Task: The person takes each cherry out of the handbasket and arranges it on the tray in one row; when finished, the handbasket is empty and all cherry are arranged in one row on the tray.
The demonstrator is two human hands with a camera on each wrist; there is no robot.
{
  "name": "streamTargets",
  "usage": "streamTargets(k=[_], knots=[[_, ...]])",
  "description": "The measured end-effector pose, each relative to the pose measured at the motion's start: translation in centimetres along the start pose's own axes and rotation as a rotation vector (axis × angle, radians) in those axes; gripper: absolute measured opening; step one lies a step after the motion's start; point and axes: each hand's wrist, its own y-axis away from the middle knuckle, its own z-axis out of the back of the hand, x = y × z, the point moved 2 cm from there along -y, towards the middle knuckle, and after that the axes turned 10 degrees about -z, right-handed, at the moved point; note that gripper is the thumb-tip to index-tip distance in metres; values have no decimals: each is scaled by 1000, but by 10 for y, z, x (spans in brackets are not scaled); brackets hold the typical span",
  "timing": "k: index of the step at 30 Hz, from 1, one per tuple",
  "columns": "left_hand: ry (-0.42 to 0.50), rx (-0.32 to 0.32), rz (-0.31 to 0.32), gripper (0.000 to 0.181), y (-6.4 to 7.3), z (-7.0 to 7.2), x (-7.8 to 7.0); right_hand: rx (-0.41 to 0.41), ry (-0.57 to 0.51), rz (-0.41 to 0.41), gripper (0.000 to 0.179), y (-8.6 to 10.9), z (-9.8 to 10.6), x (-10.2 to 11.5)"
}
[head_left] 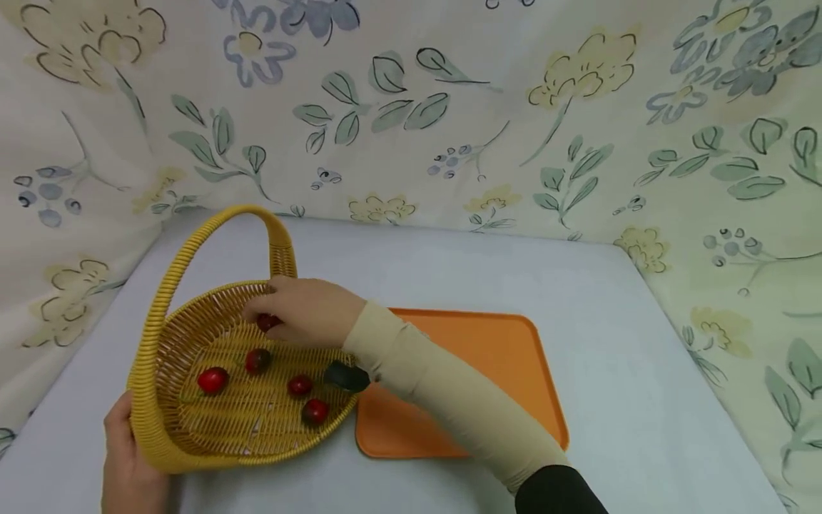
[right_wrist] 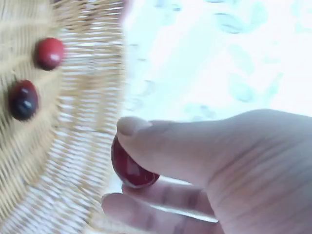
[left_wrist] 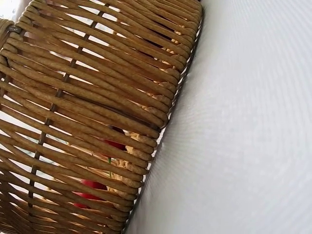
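Observation:
A yellow woven basket [head_left: 212, 303] with a tall arched handle stands on the left. My left hand [head_left: 128, 460] grips its left side near the foot of the handle; the fingertips are hidden behind the weave. Over the basket's far right rim, my right hand [head_left: 315, 307] pinches a dark red cherry [right_wrist: 131, 165] between thumb and fingers. Several more glossy cherries lie scattered on the basket floor, among them a bright red cherry [head_left: 212, 380] on the left and a darker cherry [head_left: 258, 361] near the middle. Through the wicker, red fruit [left_wrist: 90, 192] shows in the left wrist view.
An orange tray [head_left: 475, 343] lies right of the basket, partly under my right sleeve [head_left: 443, 400]. A dark leaf-shaped piece [head_left: 345, 376] shows at the basket's right rim. The white tabletop [head_left: 629, 371] extends right, with a flowered cloth [head_left: 411, 143] behind.

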Motion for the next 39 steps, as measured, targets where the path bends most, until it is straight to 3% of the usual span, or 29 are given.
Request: streamTargets(k=[6, 9, 12, 17, 22, 31, 39], knots=[[10, 16, 70, 53, -1, -2, -1, -207, -138, -10, 43, 57, 25, -28], [22, 18, 64, 53, -1, -3, -2, -290, -199, -63, 41, 81, 16, -50], [26, 13, 44, 53, -1, -2, -4, -331, -246, -112, 36, 97, -8, -71], [8, 15, 80, 50, -1, 2, -4, -290, -285, -203, 30, 111, -54, -97], [2, -1, 80, 48, -2, 2, -1, -265, -288, -283, 29, 120, -81, -110], [11, 18, 108, 50, -4, -1, 1, -252, -296, -315, 32, 118, -107, -117], [36, 21, 48, 51, -3, -2, -1, -230, -336, -358, 32, 117, -115, -117]])
